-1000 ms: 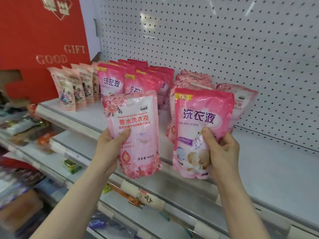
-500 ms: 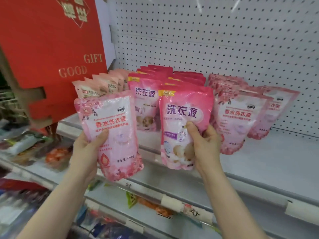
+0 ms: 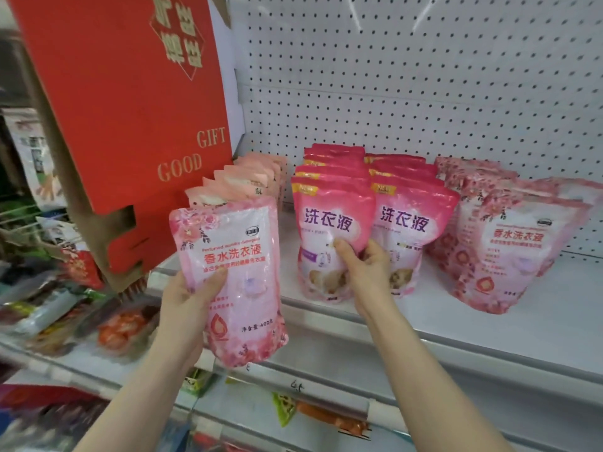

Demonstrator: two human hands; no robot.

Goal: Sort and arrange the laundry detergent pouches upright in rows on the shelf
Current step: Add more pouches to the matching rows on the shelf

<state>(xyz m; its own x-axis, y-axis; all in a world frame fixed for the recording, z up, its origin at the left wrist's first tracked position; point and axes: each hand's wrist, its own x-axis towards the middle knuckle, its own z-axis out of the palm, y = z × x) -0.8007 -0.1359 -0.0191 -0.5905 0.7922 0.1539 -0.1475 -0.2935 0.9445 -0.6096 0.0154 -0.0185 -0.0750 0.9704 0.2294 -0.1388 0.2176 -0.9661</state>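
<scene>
Left hand: your left hand (image 3: 182, 308) grips the floral pouch (image 3: 228, 275), thumb across the front, fingers behind.
Floral pouch place: at 8 o'clock of the view, upright, off the shelf (image 3: 505, 324) and in front of its edge. Likely kept clear until its turn.
Right hand: your right hand (image 3: 368, 275) pinches the dark pink pouch (image 3: 329, 223) low on its face, thumb in front.
Dark pink pouch place: at the centre of the view, heading the left dark pink row (image 3: 332, 158). Bottom looks down on the shelf, can't be sure. The low grip likely steadies it upright.
Match: same print as the row behind, so the spot looks sorted.
Next row: second dark pink row (image 3: 411, 220) just beside at 3 o'clock.
Floral row: floral group (image 3: 509, 249) at 3 o'clock of the view, leaning a bit, probably where your left pouch belongs.
Peach row: peach pouches (image 3: 244, 181) at 10 o'clock, beside the red gift box (image 3: 130, 109).
Risk: soft pouches slump; the front one may tip off the edge.
</scene>
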